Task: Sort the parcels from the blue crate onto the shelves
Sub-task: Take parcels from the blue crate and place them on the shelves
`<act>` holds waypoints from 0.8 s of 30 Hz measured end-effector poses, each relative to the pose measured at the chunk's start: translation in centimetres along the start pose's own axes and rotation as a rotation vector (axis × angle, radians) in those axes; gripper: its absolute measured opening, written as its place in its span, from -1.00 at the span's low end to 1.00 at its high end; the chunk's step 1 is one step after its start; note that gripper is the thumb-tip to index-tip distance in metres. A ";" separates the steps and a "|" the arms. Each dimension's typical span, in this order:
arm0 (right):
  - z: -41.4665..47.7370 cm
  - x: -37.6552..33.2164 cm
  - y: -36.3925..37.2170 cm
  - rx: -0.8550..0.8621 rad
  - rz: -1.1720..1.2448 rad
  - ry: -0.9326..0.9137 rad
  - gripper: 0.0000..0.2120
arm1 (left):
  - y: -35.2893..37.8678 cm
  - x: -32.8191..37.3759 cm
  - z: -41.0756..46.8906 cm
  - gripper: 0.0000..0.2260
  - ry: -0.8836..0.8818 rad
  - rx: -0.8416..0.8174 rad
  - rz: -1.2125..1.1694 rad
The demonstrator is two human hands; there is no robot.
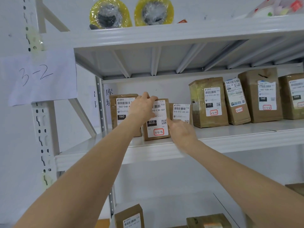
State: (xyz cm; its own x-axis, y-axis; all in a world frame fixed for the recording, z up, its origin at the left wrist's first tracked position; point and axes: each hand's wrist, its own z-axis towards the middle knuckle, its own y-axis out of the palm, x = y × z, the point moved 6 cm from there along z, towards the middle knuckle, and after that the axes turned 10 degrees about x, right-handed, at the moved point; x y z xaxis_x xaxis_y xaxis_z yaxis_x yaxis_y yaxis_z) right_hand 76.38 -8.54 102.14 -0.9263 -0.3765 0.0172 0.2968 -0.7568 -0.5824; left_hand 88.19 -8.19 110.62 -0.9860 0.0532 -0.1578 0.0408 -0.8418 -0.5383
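A brown parcel (157, 127) with a white label marked 3-2-2 stands upright on the middle shelf (230, 137). My left hand (143, 107) grips its top left corner. My right hand (181, 132) rests against its lower right side, fingers apart and slightly blurred. A parcel labelled 060 (120, 109) stands just left of it and a smaller parcel (181, 111) just right, behind my right hand. The blue crate is out of view.
Several more brown parcels (209, 102) line the same shelf to the right. A paper sign reading 3-2 (37, 76) hangs on the left upright. Two yellow tape rolls (110, 14) sit on the top shelf. More parcels (130, 216) stand on the lower shelf.
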 end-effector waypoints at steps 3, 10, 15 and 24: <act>0.5 -0.1 0.6 -0.093 -0.049 -0.011 -0.45 | 0.4 -0.1 0.3 -0.38 -0.001 -0.006 -0.003; 1.2 -0.4 1.5 -0.240 -0.088 -0.023 -0.41 | 1.5 -0.1 0.7 -0.40 0.001 -0.003 -0.009; 1.3 -0.4 1.1 -0.220 -0.100 -0.008 -0.44 | 2.1 -0.4 1.1 -0.40 -0.018 -0.018 0.004; 1.9 -1.0 1.9 -0.281 -0.172 -0.105 -0.45 | 2.6 -0.5 1.5 -0.43 -0.008 -0.014 0.022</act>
State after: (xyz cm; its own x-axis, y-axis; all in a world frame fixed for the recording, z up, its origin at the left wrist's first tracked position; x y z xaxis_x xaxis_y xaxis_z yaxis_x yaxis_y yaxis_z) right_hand 78.28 -10.64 102.61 -0.9238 -0.3201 0.2099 0.0490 -0.6428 -0.7644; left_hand 88.55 -11.20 110.54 -0.9861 0.0305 -0.1631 0.0645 -0.8353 -0.5460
